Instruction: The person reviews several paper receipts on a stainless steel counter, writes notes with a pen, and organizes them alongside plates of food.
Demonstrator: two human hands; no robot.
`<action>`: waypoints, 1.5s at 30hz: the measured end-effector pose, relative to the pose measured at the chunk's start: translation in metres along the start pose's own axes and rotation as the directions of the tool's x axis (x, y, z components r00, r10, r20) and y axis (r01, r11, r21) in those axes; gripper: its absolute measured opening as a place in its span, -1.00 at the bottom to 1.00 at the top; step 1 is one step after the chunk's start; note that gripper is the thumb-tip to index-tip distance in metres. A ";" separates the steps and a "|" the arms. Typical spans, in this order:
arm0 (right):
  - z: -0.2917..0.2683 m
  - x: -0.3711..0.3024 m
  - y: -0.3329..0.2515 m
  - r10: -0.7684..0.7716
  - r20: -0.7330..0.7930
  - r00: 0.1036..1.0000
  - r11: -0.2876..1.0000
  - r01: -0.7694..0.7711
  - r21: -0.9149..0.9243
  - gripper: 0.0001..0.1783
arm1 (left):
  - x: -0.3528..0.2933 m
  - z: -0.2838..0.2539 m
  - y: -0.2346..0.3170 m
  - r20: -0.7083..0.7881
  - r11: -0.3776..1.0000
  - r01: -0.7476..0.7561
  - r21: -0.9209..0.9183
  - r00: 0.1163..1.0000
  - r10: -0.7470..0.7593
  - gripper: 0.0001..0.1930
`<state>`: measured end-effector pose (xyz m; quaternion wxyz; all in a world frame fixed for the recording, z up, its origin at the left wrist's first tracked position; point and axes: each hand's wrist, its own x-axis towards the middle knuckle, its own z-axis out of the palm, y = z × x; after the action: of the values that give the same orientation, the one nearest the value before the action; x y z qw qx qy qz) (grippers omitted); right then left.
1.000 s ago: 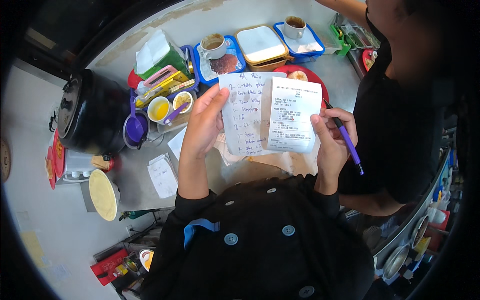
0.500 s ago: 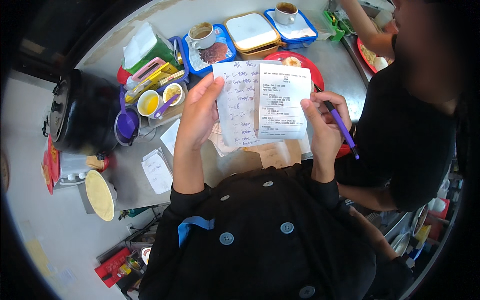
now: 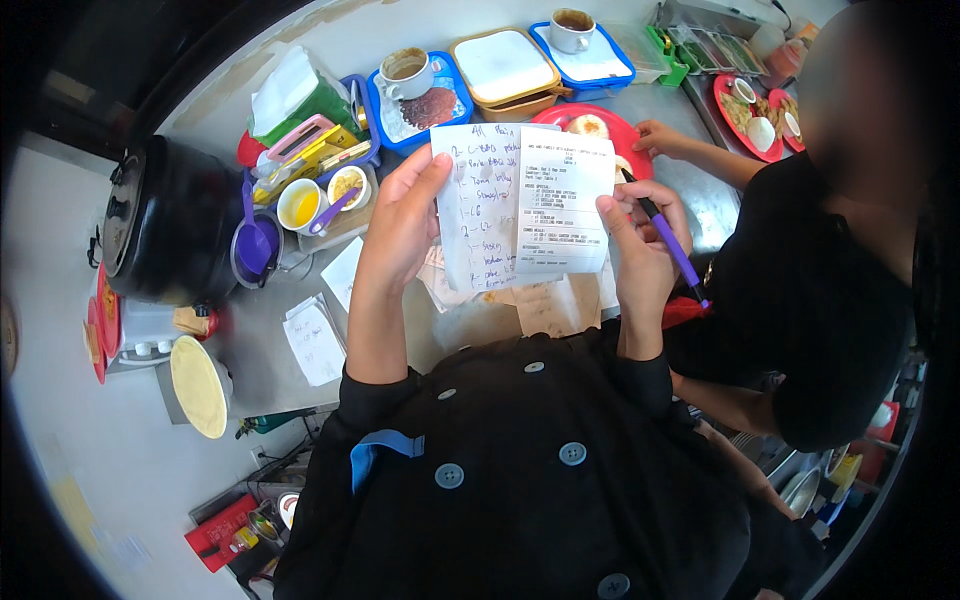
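My left hand (image 3: 402, 225) pinches the left edge of a handwritten sheet of paper (image 3: 470, 225) between thumb and fingers. My right hand (image 3: 645, 240) grips the right edge of a printed receipt (image 3: 565, 215), which overlaps the sheet's right part. A purple pen (image 3: 682, 257) with a black end is also tucked among my right fingers, slanting down to the right. Both papers are held up side by side above the steel counter (image 3: 260, 350), facing me. Behind them, a red plate (image 3: 632, 128) bearing round pale food is partly hidden.
A co-worker's hand (image 3: 655, 138) touches the red plate from the right. Lidded tubs (image 3: 505, 65) and stained cups (image 3: 405, 75) line the back. On the left stand a black cooker (image 3: 165, 220), sauce cups (image 3: 298, 205) and a purple ladle (image 3: 257, 245). Loose slips (image 3: 313, 340) lie on the counter.
The co-worker's arm has come down from the upper right to the red plate, uncovering a second red plate of food. My hands keep holding the papers, nearly in the same place.
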<state>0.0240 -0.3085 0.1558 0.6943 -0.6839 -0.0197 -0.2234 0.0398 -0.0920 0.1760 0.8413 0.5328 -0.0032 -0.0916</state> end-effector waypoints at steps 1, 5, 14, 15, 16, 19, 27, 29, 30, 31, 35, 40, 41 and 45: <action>0.000 0.000 0.001 0.005 0.005 1.000 1.000 -0.005 0.007 -0.76 | -0.001 -0.001 0.001 0.002 1.000 -0.010 -0.007 1.000 0.010 -0.68; -0.001 -0.001 0.004 0.022 0.005 1.000 0.999 -0.023 0.038 -0.76 | -0.004 -0.002 0.001 -0.020 1.000 -0.013 -0.025 1.000 0.013 -0.69; -0.001 -0.002 -0.003 0.000 0.031 1.000 0.997 -0.002 0.075 -0.75 | -0.011 -0.008 0.005 -0.046 0.999 -0.039 -0.024 0.998 0.038 -0.69; -0.001 -0.002 -0.002 -0.001 0.031 1.000 0.997 -0.001 0.079 -0.75 | -0.011 -0.008 0.005 -0.051 0.999 -0.036 -0.019 0.998 0.035 -0.69; -0.001 -0.003 -0.001 -0.002 0.030 1.000 0.996 0.000 0.084 -0.75 | -0.011 -0.007 0.006 -0.056 0.999 -0.033 -0.014 0.998 0.032 -0.70; -0.002 -0.003 -0.003 0.005 0.043 0.999 0.998 -0.008 0.055 -0.75 | -0.011 -0.008 0.005 -0.072 1.000 -0.021 0.005 0.997 0.021 -0.70; -0.004 -0.001 0.002 0.004 0.022 1.000 0.999 -0.005 0.038 -0.76 | -0.009 -0.018 0.003 -0.055 0.999 -0.052 -0.001 0.997 0.052 -0.69; -0.001 -0.002 -0.001 0.025 0.011 1.000 0.995 -0.026 0.093 -0.77 | -0.008 -0.018 0.002 -0.051 0.998 -0.055 -0.024 0.997 0.053 -0.69; -0.001 -0.001 -0.001 0.018 0.008 1.000 0.998 -0.019 0.062 -0.77 | -0.007 -0.019 0.005 -0.062 0.998 -0.054 -0.033 0.997 0.052 -0.69; -0.002 -0.002 -0.001 0.011 0.006 1.000 0.999 -0.011 0.031 -0.77 | -0.008 -0.019 0.007 -0.072 0.998 -0.054 -0.041 0.996 0.050 -0.69; -0.003 0.001 -0.002 0.015 -0.016 1.000 1.000 -0.015 -0.018 -0.76 | -0.010 -0.019 0.015 -0.161 0.994 -0.104 -0.038 0.982 0.096 -0.69; -0.009 0.008 0.008 0.024 -0.048 0.999 0.999 -0.023 0.028 -0.78 | -0.013 -0.031 0.020 -0.214 0.983 -0.177 -0.057 0.963 0.161 -0.73; -0.010 0.011 0.010 0.025 -0.038 0.999 0.999 -0.023 0.036 -0.78 | -0.013 -0.031 0.021 -0.237 0.981 -0.188 -0.048 0.956 0.172 -0.74; -0.003 0.013 0.015 0.032 -0.028 0.999 0.997 -0.034 -0.069 -0.78 | -0.013 -0.019 0.017 -0.097 0.981 -0.177 -0.078 0.981 0.169 -0.83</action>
<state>0.0399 -0.3160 0.1463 0.6738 -0.7048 0.0089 -0.2218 0.0315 -0.0657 0.1846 0.8675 0.4973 -0.0077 0.0058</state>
